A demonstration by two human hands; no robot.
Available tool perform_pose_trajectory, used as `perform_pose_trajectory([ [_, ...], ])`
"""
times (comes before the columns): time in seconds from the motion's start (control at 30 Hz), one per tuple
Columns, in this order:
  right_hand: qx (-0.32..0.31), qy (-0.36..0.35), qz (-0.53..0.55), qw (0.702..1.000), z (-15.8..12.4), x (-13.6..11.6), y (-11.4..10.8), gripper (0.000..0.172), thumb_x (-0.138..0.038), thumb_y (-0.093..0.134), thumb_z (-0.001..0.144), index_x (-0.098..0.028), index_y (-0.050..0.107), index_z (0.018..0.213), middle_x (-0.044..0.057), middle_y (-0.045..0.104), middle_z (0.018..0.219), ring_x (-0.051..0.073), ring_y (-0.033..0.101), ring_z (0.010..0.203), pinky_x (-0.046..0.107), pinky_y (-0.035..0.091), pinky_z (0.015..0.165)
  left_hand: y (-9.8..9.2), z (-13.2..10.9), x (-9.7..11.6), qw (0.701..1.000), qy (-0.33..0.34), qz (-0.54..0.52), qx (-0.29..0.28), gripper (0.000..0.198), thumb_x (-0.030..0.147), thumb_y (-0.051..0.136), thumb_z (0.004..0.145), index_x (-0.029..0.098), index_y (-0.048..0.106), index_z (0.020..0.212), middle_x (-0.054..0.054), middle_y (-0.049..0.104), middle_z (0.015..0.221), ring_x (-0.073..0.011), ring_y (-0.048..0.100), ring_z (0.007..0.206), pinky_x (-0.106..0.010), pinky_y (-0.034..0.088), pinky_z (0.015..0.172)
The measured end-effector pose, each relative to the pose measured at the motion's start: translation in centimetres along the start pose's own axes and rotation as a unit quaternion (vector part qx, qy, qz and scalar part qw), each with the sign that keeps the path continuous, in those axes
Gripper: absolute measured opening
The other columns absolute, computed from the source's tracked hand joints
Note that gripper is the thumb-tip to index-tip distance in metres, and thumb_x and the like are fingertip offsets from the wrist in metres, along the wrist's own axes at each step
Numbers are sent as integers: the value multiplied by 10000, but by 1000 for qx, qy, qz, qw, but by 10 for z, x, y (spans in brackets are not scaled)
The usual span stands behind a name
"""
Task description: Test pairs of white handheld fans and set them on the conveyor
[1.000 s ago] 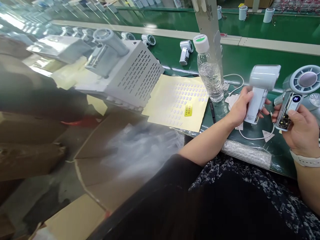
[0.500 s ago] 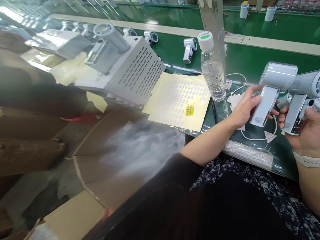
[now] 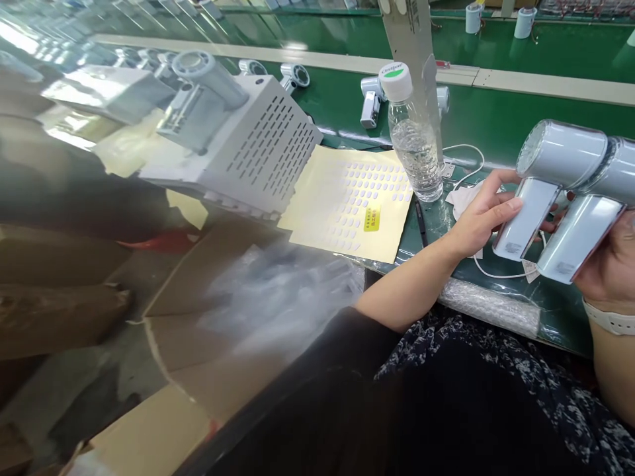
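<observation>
Left hand, fingers curled round the handle of a white handheld fan; right hand, closed on a second white handheld fan. The second had turned its display away and drawn up beside the first, right of frame, above the green workbench.

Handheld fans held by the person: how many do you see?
2. One handheld fan is in the left hand, and another handheld fan is in the right hand.

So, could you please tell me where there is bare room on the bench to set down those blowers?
Bare green bench shows behind and right of the water bottle, above the white cable. Around your left hand it is crowded with cable, paper scraps and bubble wrap.
</observation>
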State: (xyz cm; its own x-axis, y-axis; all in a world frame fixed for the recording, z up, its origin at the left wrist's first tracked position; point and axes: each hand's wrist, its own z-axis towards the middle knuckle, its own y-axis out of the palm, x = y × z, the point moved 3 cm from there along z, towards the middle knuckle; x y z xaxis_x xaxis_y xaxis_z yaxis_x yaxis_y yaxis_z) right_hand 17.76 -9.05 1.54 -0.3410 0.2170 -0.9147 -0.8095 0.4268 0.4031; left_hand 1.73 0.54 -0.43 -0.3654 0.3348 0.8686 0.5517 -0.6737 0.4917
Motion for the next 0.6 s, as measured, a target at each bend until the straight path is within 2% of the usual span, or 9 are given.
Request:
perform_pose_trajectory([
  [0.13, -8, 28, 13, 999, 3, 4, -5, 478, -689, 965, 918, -265, 910, 1132, 165, 905, 1268, 438, 897, 1146, 631, 817, 841, -3, 2, -3, 1000, -16, -8, -4, 799, 770, 923, 855, 325, 511, 1376, -65, 838, 1285, -335, 893, 1162, -481, 724, 937],
  [0.23, -15, 62, 20, 998, 6, 10, -10, 505, -701, 888, 980, -237, 909, 1178, 200, 905, 1287, 447, 908, 1104, 672, 813, 858, -5, 5, -6, 999, -33, -21, -4, 782, 774, 921, 870, 310, 507, 1345, -77, 856, 1249, -327, 899, 1123, -482, 733, 929],
  [0.3, -4, 73, 29, 997, 8, 13, -13, 493, -705, 886, 979, -251, 912, 1168, 170, 916, 1242, 433, 909, 1091, 673, 814, 853, -6, 7, -6, 998, -42, -40, -10, 757, 762, 913, 890, 301, 491, 1317, -87, 865, 1230, -333, 906, 1114, -495, 742, 935],
  [0.4, 4, 70, 50, 996, 10, 15, -14, 422, -656, 945, 947, -290, 903, 1154, 106, 918, 1227, 422, 895, 1188, 674, 815, 898, -7, 9, -6, 996, -56, -62, -13, 676, 697, 885, 932, 286, 477, 1281, -95, 864, 1212, -326, 913, 1084, -526, 746, 978],
  [0.47, -5, 67, 61, 996, 11, 15, -13, 405, -628, 970, 936, -295, 891, 1152, 96, 913, 1204, 433, 881, 1245, 702, 806, 944, -8, 11, -6, 996, -62, -69, -9, 621, 656, 863, 952, 277, 482, 1265, -84, 857, 1172, -307, 911, 1028, -527, 746, 982],
  [0.6, -5, 64, 65, 996, 11, 13, -14, 370, -595, 978, 936, -293, 869, 1119, 96, 910, 1165, 449, 879, 1220, 746, 790, 936, -9, 11, -7, 995, -60, -77, -14, 612, 647, 878, 947, 275, 486, 1234, -59, 848, 1108, -281, 898, 956, -510, 748, 955],
])
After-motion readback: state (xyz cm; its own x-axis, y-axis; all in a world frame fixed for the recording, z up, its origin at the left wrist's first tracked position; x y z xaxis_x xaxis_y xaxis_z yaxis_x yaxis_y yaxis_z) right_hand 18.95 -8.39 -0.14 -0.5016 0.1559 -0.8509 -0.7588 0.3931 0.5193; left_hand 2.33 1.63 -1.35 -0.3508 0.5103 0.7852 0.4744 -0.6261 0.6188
